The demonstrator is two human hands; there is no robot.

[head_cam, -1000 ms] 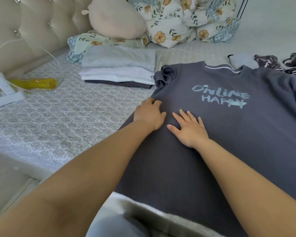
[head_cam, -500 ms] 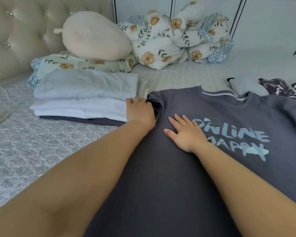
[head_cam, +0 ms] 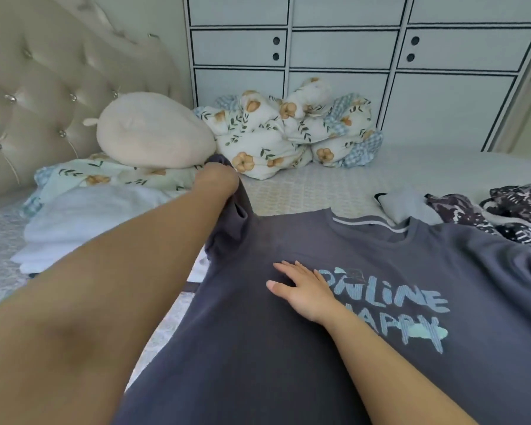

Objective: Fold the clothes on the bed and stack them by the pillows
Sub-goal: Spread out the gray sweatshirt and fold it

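Left hand (head_cam: 216, 182) gripped the sleeve (head_cam: 230, 207) of the shirt (head_cam: 258, 348), lifted off the bed (head_cam: 304, 185). Right hand (head_cam: 304, 288) lay flat, fingers straight, pressing the shirt's chest.

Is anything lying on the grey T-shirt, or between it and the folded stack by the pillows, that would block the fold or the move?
Nothing visible. The left hand grips the grey T-shirt's sleeve and the right hand presses flat on its chest. The folded stack sits right beside it, top bare.

Left hand's fingers (head_cam: 216, 179) hidden behind sleeve (head_cam: 230, 210)
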